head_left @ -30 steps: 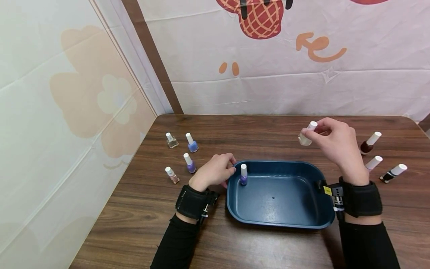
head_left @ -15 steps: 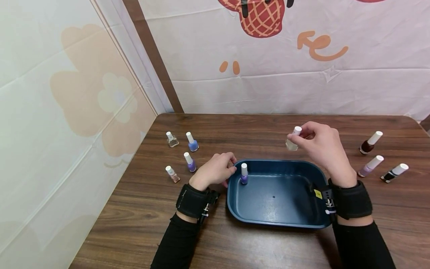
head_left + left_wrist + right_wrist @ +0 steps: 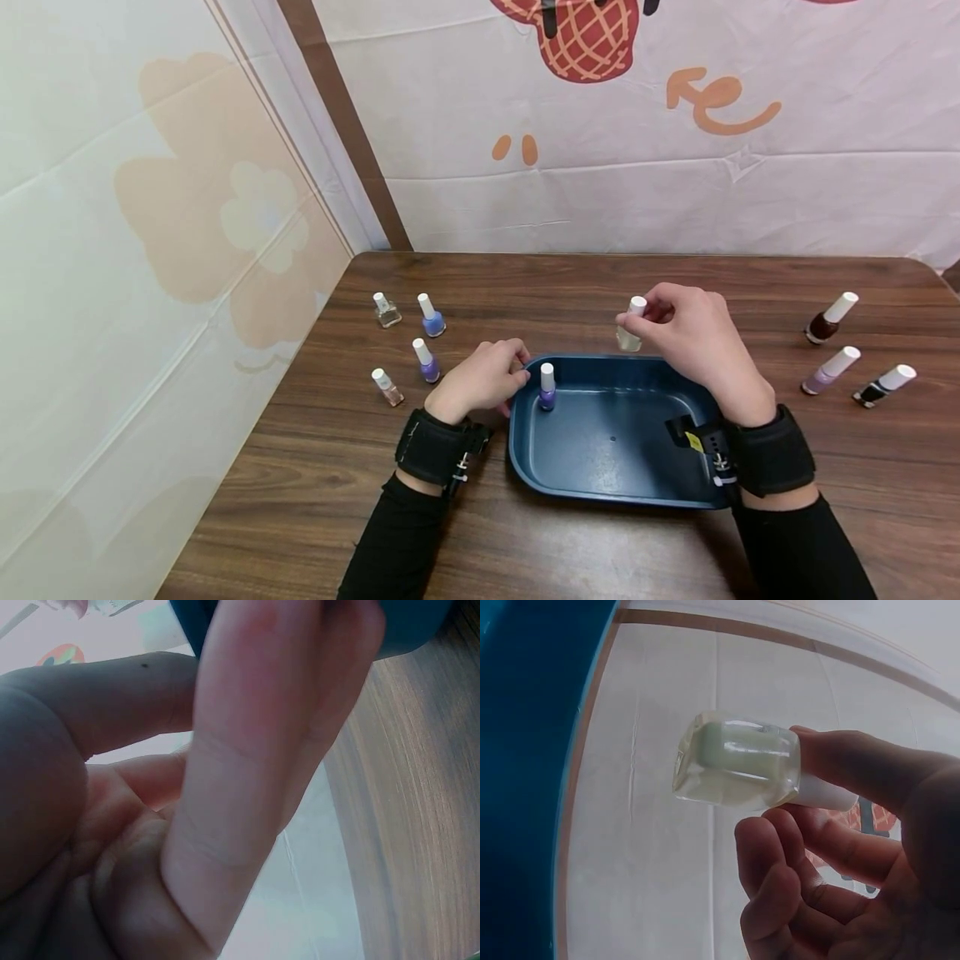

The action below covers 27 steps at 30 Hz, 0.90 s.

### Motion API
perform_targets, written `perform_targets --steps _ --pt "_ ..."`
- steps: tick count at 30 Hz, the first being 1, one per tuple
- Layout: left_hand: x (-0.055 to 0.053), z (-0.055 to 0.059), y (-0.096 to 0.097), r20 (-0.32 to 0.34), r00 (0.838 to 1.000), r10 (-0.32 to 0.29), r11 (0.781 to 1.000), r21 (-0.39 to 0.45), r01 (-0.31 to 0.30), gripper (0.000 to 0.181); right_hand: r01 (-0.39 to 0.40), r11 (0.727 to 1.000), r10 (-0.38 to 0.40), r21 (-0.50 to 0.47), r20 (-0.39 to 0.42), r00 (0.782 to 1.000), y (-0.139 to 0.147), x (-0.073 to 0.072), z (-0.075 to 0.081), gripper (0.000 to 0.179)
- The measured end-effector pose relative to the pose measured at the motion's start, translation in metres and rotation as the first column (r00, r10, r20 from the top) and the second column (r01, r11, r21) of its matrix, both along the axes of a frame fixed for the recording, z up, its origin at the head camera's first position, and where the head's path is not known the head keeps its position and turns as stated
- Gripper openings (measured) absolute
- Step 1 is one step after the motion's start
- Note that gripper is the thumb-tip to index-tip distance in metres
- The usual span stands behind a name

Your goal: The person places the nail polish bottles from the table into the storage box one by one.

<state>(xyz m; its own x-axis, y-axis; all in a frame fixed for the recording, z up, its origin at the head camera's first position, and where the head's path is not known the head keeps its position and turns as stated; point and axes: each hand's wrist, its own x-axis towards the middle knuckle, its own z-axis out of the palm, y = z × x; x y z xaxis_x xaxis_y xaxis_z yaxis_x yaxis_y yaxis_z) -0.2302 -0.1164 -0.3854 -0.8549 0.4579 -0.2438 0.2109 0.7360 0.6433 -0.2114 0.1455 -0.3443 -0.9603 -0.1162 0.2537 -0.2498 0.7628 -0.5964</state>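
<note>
Seven bottles [image 3: 428,368] flank the tray [image 3: 607,460] the left hand [image 3: 480,379] grips, another inside; right hand [image 3: 692,335] pinches one clear bottle [image 3: 739,765]

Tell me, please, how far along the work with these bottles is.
Only just begun, it seems. Done: one purple bottle stands in the tray. In hand: the right hand pinches a clear bottle by the tray's far rim, not yet in it. Probably remaining: four bottles on the table left of the tray and three bottles right of it.
</note>
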Motion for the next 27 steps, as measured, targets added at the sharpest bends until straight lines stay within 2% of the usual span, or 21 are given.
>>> perform_targets --steps 9,19,27 --pt "0.0 -0.001 -0.001 -0.005 1.0 -0.014 1.0 0.003 0.014 0.019 -0.026 1.0 0.026 0.017 0.023 0.999 -0.008 0.0 -0.002 0.024" --pt "-0.001 0.0 -0.001 0.033 0.999 0.005 1.0 0.009 -0.005 0.019 -0.054 0.997 0.048 0.061 0.097 0.994 -0.017 0.002 -0.002 0.025" --pt "-0.001 0.0 -0.002 0.026 1.0 0.001 1.0 0.001 -0.001 0.019 -0.088 0.992 0.077 0.087 0.12 0.99 -0.023 0.004 -0.003 0.025"
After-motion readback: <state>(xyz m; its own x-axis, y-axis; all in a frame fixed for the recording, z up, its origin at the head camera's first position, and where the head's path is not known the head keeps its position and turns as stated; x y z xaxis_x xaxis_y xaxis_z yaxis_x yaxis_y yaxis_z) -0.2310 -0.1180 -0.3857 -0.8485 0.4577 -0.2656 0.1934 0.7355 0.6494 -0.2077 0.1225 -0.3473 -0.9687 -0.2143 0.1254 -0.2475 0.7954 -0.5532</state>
